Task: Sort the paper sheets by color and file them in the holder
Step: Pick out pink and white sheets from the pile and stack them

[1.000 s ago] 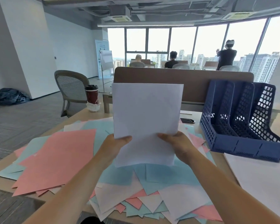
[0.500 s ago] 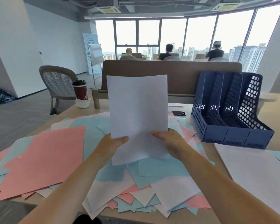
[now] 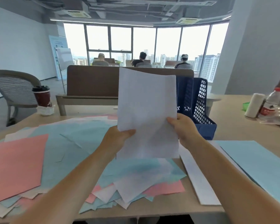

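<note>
I hold a stack of white sheets [image 3: 146, 110] upright in front of me. My left hand [image 3: 118, 137] pinches its lower left edge and my right hand [image 3: 183, 128] grips its lower right edge. The dark blue mesh file holder [image 3: 199, 102] stands just behind the sheets to the right, partly hidden by them. A loose heap of pink, light blue and white sheets [image 3: 74, 143] covers the table below my arms. To the right lie a white pile [image 3: 199, 180] and a light blue pile [image 3: 257, 165], side by side.
A coffee cup [image 3: 42, 96] sits at the table's far left corner, a chair [image 3: 13, 91] behind it. A brown desk divider [image 3: 94, 80] runs along the back. A water bottle [image 3: 271, 102] and a white roll [image 3: 254, 105] stand at far right.
The white sheets and both hands have shifted right, now in front of the file holder. The view has turned right, bringing the bottle and the light blue pile into sight.
</note>
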